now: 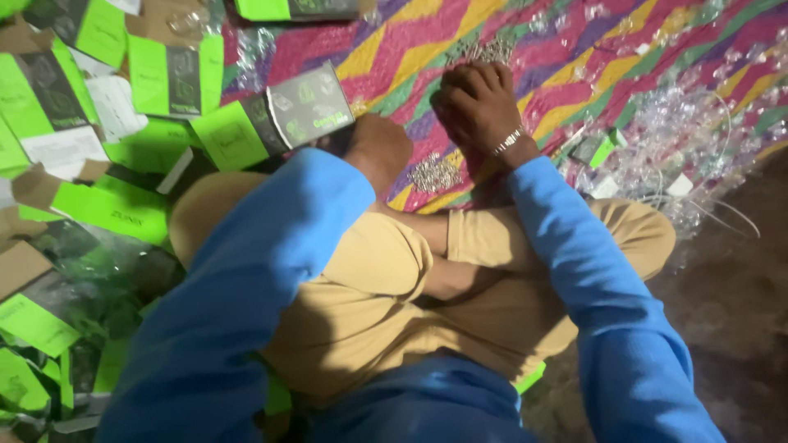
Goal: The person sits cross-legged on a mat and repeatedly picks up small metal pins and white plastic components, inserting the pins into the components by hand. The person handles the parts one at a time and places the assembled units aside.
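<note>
Green-and-grey box (pixel 279 119) clamped in left hand (pixel 377 148) fingers; right hand (pixel 476 102) fingers bunched together on metal pins (pixel 484 51).

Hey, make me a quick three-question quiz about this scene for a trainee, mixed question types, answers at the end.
1. True or false: the right hand rests on the striped mat beside a heap of small silvery metal pieces.
2. Which hand holds the green and grey box? A) left B) right C) neither
3. Fill in: a bracelet sits on the ____ wrist.

Key:
1. True; a second small heap lies nearer the knees.
2. A; the left hand is at the box's near end, though its fingers are hidden.
3. Right.
</note>
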Available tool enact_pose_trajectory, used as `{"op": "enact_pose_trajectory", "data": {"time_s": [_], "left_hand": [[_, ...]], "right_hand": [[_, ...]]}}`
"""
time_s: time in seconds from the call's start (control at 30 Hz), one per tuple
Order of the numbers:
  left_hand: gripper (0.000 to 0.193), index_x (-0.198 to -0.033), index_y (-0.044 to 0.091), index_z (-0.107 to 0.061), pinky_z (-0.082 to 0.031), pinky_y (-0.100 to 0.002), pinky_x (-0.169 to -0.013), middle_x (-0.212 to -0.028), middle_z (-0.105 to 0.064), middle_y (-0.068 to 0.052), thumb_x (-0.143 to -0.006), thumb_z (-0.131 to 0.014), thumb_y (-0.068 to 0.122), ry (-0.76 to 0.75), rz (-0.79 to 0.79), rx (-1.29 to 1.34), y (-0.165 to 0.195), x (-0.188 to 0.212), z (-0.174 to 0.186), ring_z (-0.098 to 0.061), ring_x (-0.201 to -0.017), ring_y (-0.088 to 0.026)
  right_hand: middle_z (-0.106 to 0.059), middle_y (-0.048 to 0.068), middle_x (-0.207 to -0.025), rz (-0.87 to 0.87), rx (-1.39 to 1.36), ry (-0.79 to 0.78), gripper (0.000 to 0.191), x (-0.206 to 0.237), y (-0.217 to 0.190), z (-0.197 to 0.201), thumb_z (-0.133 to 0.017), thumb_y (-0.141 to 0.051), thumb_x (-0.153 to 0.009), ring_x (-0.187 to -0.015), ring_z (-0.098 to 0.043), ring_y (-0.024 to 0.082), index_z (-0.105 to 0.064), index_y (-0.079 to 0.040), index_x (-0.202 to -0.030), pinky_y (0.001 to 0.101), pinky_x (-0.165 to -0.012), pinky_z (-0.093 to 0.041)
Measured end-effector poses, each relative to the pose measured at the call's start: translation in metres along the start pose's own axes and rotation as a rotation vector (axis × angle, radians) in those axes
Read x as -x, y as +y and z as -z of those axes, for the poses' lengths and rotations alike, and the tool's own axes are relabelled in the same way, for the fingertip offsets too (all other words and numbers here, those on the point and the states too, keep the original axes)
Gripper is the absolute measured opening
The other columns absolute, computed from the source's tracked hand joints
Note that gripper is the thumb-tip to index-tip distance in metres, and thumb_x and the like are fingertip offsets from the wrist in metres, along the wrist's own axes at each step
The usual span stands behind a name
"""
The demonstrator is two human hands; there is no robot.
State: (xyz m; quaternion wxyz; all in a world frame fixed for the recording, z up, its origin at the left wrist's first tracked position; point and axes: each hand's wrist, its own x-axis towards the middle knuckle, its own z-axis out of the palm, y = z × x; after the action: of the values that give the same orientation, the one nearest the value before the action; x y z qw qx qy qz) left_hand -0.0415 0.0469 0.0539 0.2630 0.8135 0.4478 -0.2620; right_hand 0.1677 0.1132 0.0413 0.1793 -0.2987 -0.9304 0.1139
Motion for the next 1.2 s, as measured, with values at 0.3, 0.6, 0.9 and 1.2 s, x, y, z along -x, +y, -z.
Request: {"op": "enact_pose_trajectory", "data": {"time_s": [0.3,0.6,0.9,1.2], "left_hand": [[0.019,-0.105,0.015,-0.081,-0.058,-0.042,-0.076,-0.111,-0.077,-0.008,-0.092,-0.066,0.016,0.03,-0.021,0.033,-0.002,0.003,0.004,-0.074,-0.104,-0.027],[0.017,-0.103,0.015,-0.08,-0.059,-0.042,-0.075,-0.109,-0.077,-0.008,-0.093,-0.067,0.018,0.014,-0.026,0.042,0.002,0.001,0.009,-0.074,-0.102,-0.026],[0.016,-0.1,0.014,-0.081,-0.058,-0.042,-0.074,-0.105,-0.078,-0.009,-0.09,-0.068,0.017,0.045,-0.048,0.039,0.0,-0.002,0.007,-0.075,-0.099,-0.027],[0.016,-0.095,0.012,-0.081,-0.058,-0.046,-0.073,-0.102,-0.077,-0.013,-0.084,-0.071,0.016,0.061,-0.002,0.024,-0.021,0.014,-0.024,-0.075,-0.098,-0.03]], "right_hand": [[-0.059,0.014,-0.135,-0.145,0.113,0.087,0.024,0.012,0.02,-0.01,-0.073,-0.013,-0.1,-0.132,-0.05,0.04,-0.065,-0.009,-0.122,0.0568,-0.113,-0.034],[-0.064,0.013,-0.139,0.326,0.032,-0.268,0.041,0.031,-0.043,0.041,-0.069,-0.03,-0.101,-0.136,-0.057,0.029,-0.068,-0.007,-0.135,0.0492,-0.114,-0.042],[-0.07,0.012,-0.113,-0.183,-0.277,-0.389,0.024,0.056,-0.015,0.067,-0.081,-0.018,-0.094,-0.104,-0.069,0.033,-0.071,-0.011,-0.114,0.0425,-0.087,-0.058],[-0.068,0.014,-0.094,-0.183,-0.418,-0.355,0.015,0.058,-0.02,0.038,-0.074,-0.008,-0.091,-0.086,-0.069,0.034,-0.069,-0.008,-0.106,0.0431,-0.075,-0.057]]}}
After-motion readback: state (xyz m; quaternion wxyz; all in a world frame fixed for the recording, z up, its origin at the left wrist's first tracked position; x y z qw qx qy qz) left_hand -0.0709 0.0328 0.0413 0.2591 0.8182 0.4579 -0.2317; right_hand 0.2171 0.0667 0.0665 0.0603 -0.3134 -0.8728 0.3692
